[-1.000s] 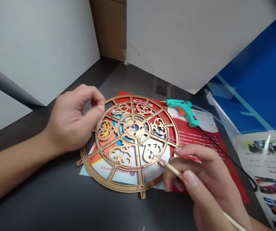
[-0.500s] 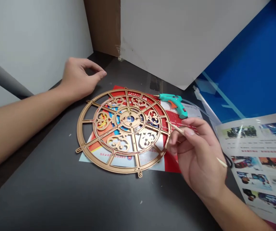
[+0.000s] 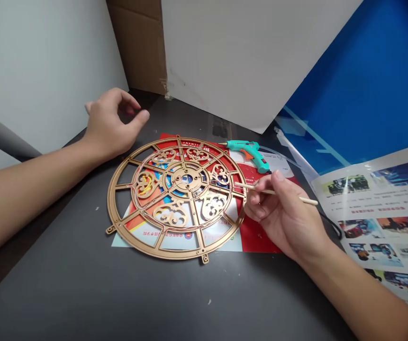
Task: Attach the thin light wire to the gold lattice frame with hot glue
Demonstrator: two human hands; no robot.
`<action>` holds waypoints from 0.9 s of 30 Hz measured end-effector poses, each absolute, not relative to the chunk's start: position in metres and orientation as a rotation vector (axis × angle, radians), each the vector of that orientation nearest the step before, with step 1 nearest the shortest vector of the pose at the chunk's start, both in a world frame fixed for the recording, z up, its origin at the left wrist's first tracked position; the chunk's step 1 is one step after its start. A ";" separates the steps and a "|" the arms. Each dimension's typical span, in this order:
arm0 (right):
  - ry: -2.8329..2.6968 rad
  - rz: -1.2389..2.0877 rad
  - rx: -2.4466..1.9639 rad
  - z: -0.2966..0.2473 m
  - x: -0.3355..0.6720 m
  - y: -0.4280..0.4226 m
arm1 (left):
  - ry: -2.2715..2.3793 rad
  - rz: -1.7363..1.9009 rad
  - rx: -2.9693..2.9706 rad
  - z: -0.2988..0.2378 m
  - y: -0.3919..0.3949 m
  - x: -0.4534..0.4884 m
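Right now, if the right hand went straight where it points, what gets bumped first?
The right hand would probably meet the round gold openwork frame, though depth is unclear; it could pass above.

The single head view looks forward and down, from close above, across the dark tabletop (image 3: 118,293)

Craft workspace, with glue gun (image 3: 260,161) and dark tabletop (image 3: 118,293)
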State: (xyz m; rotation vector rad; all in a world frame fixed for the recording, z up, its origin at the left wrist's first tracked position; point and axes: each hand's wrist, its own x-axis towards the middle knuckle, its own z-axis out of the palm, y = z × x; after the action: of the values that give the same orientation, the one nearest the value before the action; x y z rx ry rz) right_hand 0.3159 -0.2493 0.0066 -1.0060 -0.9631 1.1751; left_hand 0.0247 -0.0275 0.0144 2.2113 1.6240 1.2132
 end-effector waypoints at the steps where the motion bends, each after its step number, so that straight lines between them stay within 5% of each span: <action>1: -0.983 1.167 -1.004 0.006 0.317 -0.248 | 1.600 1.221 2.252 0.020 -0.033 0.029; 10: -1.118 1.193 -0.942 0.000 0.316 -0.247 | 0.506 0.899 2.712 0.040 -0.147 0.083; 27: -1.331 1.006 -0.970 0.001 0.314 -0.258 | 0.644 0.917 2.576 0.030 -0.157 0.089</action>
State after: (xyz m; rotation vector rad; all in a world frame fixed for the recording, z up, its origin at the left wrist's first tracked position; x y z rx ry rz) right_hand 0.3142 -0.2579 0.0009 -0.9701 -1.3314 1.0058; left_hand 0.0886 -0.1572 0.0297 2.5756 0.6444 0.9174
